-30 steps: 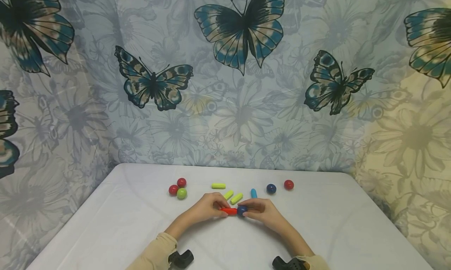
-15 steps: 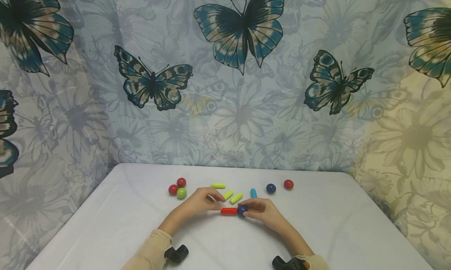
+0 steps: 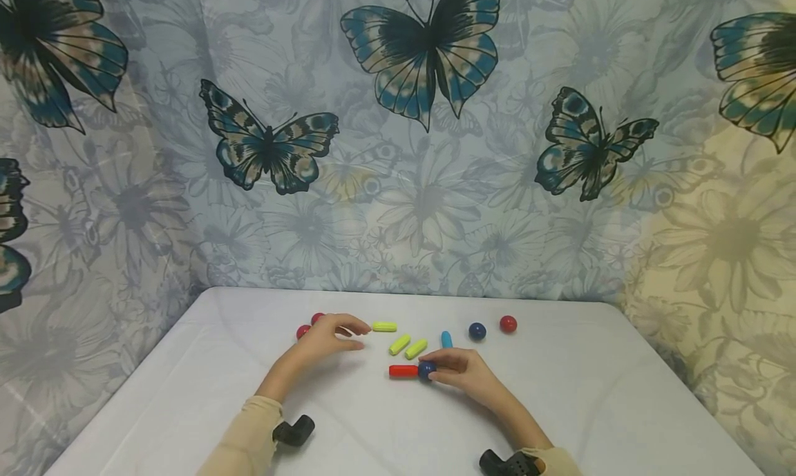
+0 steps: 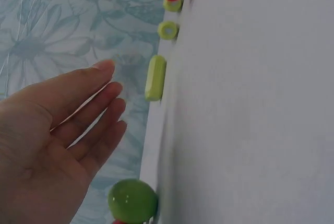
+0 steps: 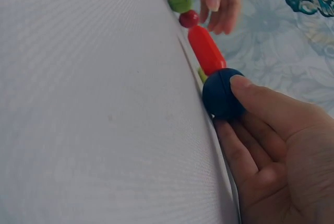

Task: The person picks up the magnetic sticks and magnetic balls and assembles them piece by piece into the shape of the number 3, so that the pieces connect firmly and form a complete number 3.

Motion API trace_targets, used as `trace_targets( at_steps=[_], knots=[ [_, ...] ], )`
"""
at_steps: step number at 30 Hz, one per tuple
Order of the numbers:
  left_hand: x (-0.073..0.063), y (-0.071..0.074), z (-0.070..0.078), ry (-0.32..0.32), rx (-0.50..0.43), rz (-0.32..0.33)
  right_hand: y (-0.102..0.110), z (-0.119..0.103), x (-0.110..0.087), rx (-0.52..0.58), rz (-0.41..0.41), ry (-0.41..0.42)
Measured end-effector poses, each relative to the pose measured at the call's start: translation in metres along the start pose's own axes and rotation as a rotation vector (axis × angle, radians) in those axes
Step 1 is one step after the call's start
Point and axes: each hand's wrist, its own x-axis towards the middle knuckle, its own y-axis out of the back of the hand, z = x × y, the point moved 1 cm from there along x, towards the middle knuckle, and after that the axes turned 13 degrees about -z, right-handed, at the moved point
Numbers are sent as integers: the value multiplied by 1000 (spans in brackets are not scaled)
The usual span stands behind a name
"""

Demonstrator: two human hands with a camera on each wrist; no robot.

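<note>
My right hand (image 3: 463,372) pinches a dark blue ball (image 5: 223,94) between thumb and fingers. Joined end to end with that ball, a red stick (image 3: 403,371) points left over the white table. My left hand (image 3: 326,338) is held off to the left, fingers extended and nothing in them. It partly covers two red balls (image 3: 302,331) in the head view and hides a green ball (image 4: 132,201), which shows below the hand in the left wrist view. Close to its fingertips lies a yellow-green stick (image 3: 384,327).
Two more yellow-green sticks (image 3: 416,349) lie just beyond the red one. A light blue stick (image 3: 446,339) is partly behind the right hand. Farther right sit another dark blue ball (image 3: 477,331) and a red ball (image 3: 508,324). Butterfly-patterned cloth hangs behind the white table (image 3: 622,393).
My left hand has let go of the red stick and moved left and away, over toward the red and green balls. The right hand stays on the dark blue ball.
</note>
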Motion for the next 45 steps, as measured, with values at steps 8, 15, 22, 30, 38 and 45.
trace_targets(
  at_steps=[8,15,22,30,38,45],
  knots=[
    [-12,22,-11,21,43,29,0,1,0,12,-3,-8],
    [-22,35,-15,48,52,39,0,1,0,13,-6,1],
    [-30,46,-22,83,43,42,1,1,0,18,-14,13],
    [-39,54,-23,76,15,25,0,-1,0,19,-11,9],
    [-40,54,-21,68,16,-3,0,-1,-1,0,-4,-6],
    [-41,53,-20,92,20,-5,0,1,0,0,-4,-9]
  ],
)
